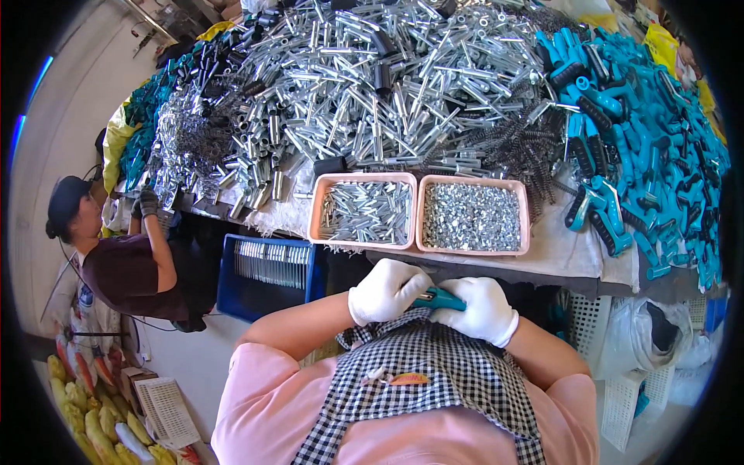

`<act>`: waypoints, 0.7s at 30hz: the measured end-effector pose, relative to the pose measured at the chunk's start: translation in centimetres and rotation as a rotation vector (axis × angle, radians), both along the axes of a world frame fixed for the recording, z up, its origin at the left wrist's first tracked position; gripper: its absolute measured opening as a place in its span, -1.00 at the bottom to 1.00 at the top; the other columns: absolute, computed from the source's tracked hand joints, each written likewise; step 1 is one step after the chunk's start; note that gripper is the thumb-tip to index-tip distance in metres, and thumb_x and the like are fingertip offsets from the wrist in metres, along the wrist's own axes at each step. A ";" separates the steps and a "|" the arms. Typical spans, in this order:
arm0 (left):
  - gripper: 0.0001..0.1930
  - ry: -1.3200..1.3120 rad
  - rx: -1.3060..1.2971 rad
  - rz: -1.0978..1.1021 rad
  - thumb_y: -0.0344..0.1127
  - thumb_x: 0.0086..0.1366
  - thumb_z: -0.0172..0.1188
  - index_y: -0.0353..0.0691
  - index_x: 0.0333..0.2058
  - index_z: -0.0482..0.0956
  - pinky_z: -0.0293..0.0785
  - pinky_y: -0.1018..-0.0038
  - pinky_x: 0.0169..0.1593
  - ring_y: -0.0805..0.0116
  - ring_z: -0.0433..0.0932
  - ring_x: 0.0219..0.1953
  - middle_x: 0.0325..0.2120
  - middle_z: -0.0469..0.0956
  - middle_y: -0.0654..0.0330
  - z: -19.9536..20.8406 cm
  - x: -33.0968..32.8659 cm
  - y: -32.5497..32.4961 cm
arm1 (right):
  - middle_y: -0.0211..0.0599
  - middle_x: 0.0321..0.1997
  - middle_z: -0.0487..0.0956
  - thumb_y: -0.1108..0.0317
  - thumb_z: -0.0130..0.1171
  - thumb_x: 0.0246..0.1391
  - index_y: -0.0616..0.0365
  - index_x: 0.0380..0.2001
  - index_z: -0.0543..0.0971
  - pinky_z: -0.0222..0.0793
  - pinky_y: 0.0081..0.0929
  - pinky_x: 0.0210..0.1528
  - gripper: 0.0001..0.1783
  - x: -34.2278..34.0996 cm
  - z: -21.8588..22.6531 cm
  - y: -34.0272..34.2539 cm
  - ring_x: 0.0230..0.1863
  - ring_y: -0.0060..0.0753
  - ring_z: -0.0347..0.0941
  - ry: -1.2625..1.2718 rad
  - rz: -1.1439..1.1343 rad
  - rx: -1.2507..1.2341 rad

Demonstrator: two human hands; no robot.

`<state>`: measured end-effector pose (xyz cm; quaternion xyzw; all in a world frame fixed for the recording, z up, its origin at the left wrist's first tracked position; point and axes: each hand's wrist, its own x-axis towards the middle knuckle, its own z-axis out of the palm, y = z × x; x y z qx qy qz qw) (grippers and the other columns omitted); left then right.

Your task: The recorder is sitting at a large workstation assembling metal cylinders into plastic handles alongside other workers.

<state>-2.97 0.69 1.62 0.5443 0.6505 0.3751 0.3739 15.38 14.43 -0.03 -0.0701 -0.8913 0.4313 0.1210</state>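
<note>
Both my hands wear white gloves and meet in front of my checked apron, just below the table edge. My left hand [385, 291] and my right hand [482, 309] are both closed around one teal plastic handle [439, 299], of which only a short middle part shows between them. Straight ahead on the table stand two pink trays: the left tray [314, 211] holds small metal tubes, the right tray [527, 225] holds small shiny metal bits.
A large heap of silver metal tubes [372, 85] covers the table behind the trays. Teal handles [643, 147] pile up at right, dark springs [519, 155] beside them. A blue crate [267, 275] stands below the table. A person in a dark cap [116, 263] works at left.
</note>
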 end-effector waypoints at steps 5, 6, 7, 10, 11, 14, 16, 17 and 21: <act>-0.78 0.541 -0.011 0.100 -0.21 0.17 0.20 -0.27 -0.39 0.60 0.53 0.10 -0.29 -0.11 0.59 -0.42 -0.51 0.58 -0.08 2.4 -3.9 4.2 | -0.08 -0.47 0.60 0.04 0.45 -0.20 0.13 -0.38 0.66 0.45 -0.17 -0.38 -0.59 0.2 0.3 0.6 -0.43 0.05 0.56 -0.003 -0.171 0.071; -0.74 0.685 0.111 0.205 -0.23 0.14 0.22 -0.28 -0.26 0.57 0.53 0.10 -0.24 -0.15 0.59 -0.39 -0.45 0.60 -0.06 0.5 -5.9 4.5 | -0.08 -0.47 0.60 0.04 0.45 -0.20 0.13 -0.38 0.66 0.45 -0.17 -0.38 -0.59 0.3 0.4 0.8 -0.43 0.05 0.56 0.000 -0.171 0.070; -0.71 0.829 0.019 0.205 -0.32 0.13 0.17 -0.33 -0.17 0.52 0.53 0.08 -0.17 -0.18 0.60 -0.33 -0.39 0.62 -0.10 -0.2 -7.2 5.1 | -0.09 -0.46 0.61 0.04 0.45 -0.20 0.12 -0.38 0.66 0.45 -0.18 -0.38 -0.59 0.5 0.3 1.1 -0.43 0.05 0.56 -0.016 -0.175 0.068; -0.71 0.831 -0.212 0.137 -0.45 0.15 0.03 -0.37 -0.13 0.52 0.52 0.04 -0.15 -0.18 0.62 -0.29 -0.40 0.61 -0.22 -2.3 -8.7 5.9 | -0.10 -0.45 0.61 0.06 0.46 -0.21 0.12 -0.37 0.66 0.46 -0.20 -0.35 -0.60 0.9 0.4 1.3 -0.41 0.03 0.57 -0.022 -0.211 0.076; -0.71 0.826 -0.232 0.157 -0.44 0.16 0.03 -0.37 -0.13 0.52 0.52 0.04 -0.16 -0.18 0.62 -0.31 -0.41 0.61 -0.22 -2.6 -9.1 5.9 | -0.13 -0.46 0.61 0.05 0.45 -0.19 0.10 -0.37 0.65 0.45 -0.19 -0.38 -0.60 0.9 0.4 1.5 -0.43 0.01 0.57 0.004 -0.217 0.109; -0.73 0.798 -0.157 0.209 -0.40 0.23 0.00 -0.28 -0.13 0.56 0.51 0.02 -0.25 -0.18 0.61 -0.37 -0.44 0.60 -0.20 -1.7 -8.9 5.5 | -0.17 -0.50 0.59 0.03 0.44 -0.20 0.09 -0.41 0.62 0.43 -0.19 -0.42 -0.61 1.3 0.7 1.7 -0.46 -0.03 0.56 0.017 -0.238 0.175; -0.79 0.771 0.276 0.288 -0.44 0.24 0.07 -0.29 -0.17 0.59 0.51 0.11 -0.30 -0.12 0.60 -0.42 -0.44 0.62 -0.10 -0.9 -8.7 5.4 | -0.18 -0.52 0.59 0.03 0.45 -0.22 0.09 -0.44 0.60 0.44 -0.19 -0.43 -0.60 1.3 0.7 1.7 -0.48 -0.05 0.56 0.026 -0.256 0.211; -0.82 0.713 0.472 0.319 -0.47 0.24 0.10 -0.29 -0.20 0.61 0.52 0.15 -0.32 -0.08 0.61 -0.43 -0.44 0.62 -0.07 -0.3 -8.3 5.0 | -0.18 -0.52 0.59 0.03 0.45 -0.22 0.09 -0.44 0.60 0.44 -0.19 -0.43 -0.60 1.5 0.6 1.5 -0.48 -0.05 0.56 0.020 -0.258 0.209; -0.88 0.229 0.395 0.163 -0.36 0.28 0.21 -0.28 -0.27 0.60 0.56 0.31 -0.20 0.06 0.65 -0.32 -0.37 0.63 0.02 3.3 -1.9 2.8 | -0.22 -0.52 0.59 0.04 0.45 -0.23 0.08 -0.44 0.59 0.45 -0.23 -0.47 -0.61 1.2 1.0 1.5 -0.51 -0.10 0.56 0.017 -0.246 0.299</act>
